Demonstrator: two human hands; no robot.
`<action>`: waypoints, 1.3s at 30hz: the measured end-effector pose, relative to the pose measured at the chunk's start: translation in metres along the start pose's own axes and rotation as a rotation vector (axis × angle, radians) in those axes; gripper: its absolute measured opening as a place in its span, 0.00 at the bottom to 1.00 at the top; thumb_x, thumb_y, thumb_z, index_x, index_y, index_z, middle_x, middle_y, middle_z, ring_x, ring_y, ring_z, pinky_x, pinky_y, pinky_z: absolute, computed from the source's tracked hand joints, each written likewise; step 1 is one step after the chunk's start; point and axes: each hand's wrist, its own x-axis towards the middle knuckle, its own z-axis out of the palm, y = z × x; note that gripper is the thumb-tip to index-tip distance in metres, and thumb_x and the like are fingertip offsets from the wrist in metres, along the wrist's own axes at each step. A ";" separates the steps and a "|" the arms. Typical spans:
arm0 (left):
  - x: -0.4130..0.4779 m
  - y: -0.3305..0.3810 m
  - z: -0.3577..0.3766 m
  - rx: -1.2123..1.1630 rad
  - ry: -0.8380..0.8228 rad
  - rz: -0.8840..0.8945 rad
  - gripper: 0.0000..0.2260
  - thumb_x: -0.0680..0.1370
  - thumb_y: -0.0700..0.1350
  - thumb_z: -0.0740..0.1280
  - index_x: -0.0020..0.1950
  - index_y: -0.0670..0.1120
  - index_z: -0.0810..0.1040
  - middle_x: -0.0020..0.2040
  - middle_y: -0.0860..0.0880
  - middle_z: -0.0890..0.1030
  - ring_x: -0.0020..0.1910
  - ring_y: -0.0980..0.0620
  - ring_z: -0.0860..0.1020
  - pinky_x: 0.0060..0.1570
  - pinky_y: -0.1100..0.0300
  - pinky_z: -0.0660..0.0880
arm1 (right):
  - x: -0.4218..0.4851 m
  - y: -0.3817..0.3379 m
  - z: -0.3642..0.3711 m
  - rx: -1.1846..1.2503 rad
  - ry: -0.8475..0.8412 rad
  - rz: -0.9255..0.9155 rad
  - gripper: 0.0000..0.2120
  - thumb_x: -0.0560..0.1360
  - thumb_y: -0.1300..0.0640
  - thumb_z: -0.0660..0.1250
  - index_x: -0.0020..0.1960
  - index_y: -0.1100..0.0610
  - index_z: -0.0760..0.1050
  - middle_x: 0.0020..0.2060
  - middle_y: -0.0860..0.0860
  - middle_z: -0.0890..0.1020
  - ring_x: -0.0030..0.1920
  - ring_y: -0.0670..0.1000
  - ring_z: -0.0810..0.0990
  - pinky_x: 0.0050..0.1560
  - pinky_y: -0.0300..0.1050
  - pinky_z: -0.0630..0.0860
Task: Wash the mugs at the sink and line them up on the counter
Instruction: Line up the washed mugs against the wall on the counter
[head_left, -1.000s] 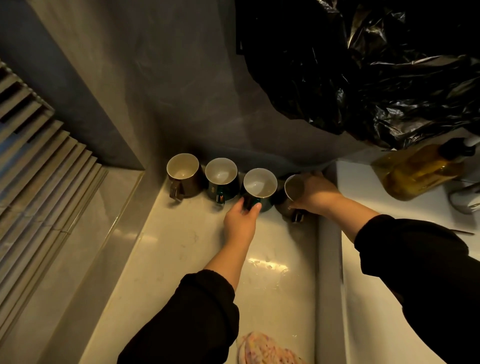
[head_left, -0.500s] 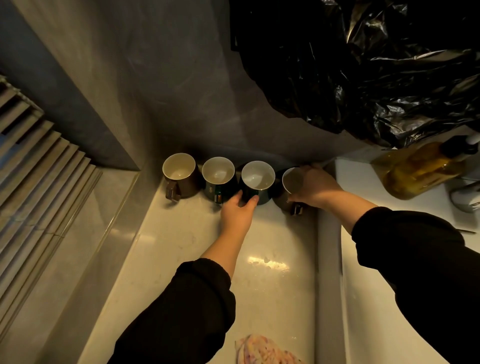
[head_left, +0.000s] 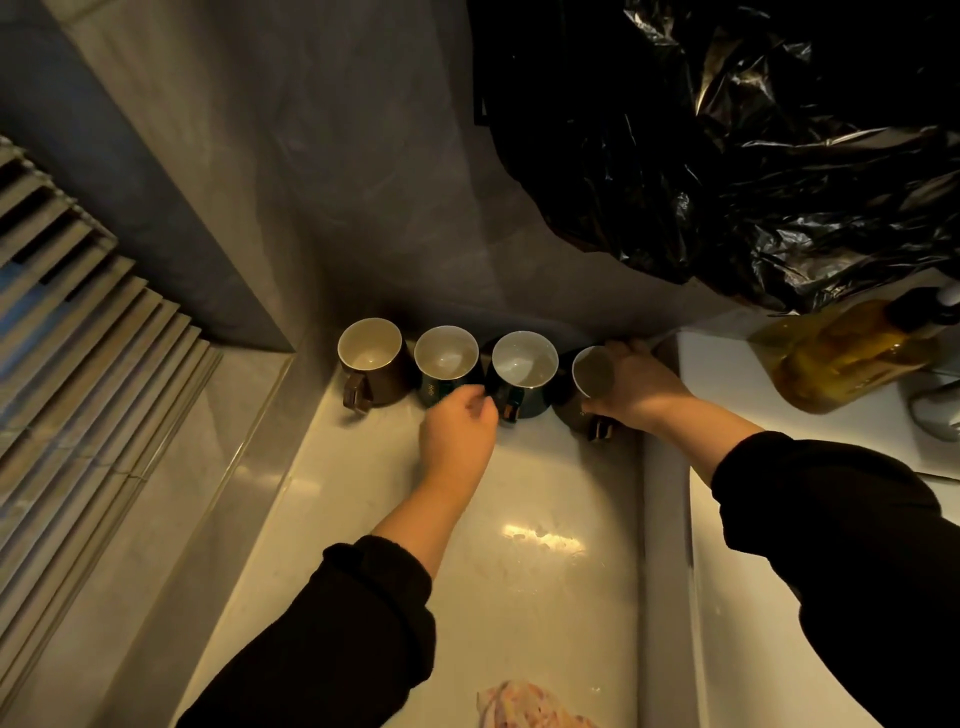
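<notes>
Cloth (head_left: 524, 709) lies nearest on the wet counter (head_left: 545, 597). Left hand (head_left: 457, 436) curls against the second mug (head_left: 445, 358), grip impossible to tell; right hand (head_left: 641, 389) wraps the fourth mug (head_left: 592, 370). Both stand in a row with the brown mug (head_left: 370, 351) and third mug (head_left: 524, 361) along the wall (head_left: 363, 208).

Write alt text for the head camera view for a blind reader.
Four mugs stand in a row on a counter by the wall; the right hand grips the rightmost mug, the left hand sits between the middle two. A soap bottle is at right.
</notes>
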 end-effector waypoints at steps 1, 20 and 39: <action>0.001 0.002 -0.011 0.110 0.087 0.149 0.15 0.77 0.43 0.65 0.63 0.43 0.77 0.57 0.46 0.81 0.57 0.48 0.77 0.54 0.57 0.74 | 0.000 0.000 -0.001 0.002 0.004 0.007 0.39 0.68 0.47 0.75 0.72 0.56 0.60 0.70 0.57 0.64 0.67 0.58 0.69 0.64 0.49 0.69; 0.085 -0.003 -0.034 0.726 -0.192 0.402 0.29 0.75 0.48 0.69 0.74 0.47 0.63 0.72 0.45 0.66 0.72 0.45 0.61 0.69 0.52 0.64 | -0.009 -0.013 -0.012 -0.037 -0.021 0.145 0.30 0.69 0.45 0.74 0.65 0.60 0.72 0.58 0.56 0.79 0.57 0.56 0.78 0.53 0.45 0.73; 0.060 0.016 -0.006 0.645 -0.442 0.559 0.14 0.78 0.45 0.64 0.63 0.49 0.78 0.76 0.46 0.60 0.66 0.44 0.72 0.63 0.55 0.69 | -0.007 -0.011 -0.009 -0.044 -0.009 0.135 0.31 0.68 0.43 0.74 0.64 0.58 0.73 0.57 0.56 0.80 0.56 0.56 0.79 0.52 0.45 0.74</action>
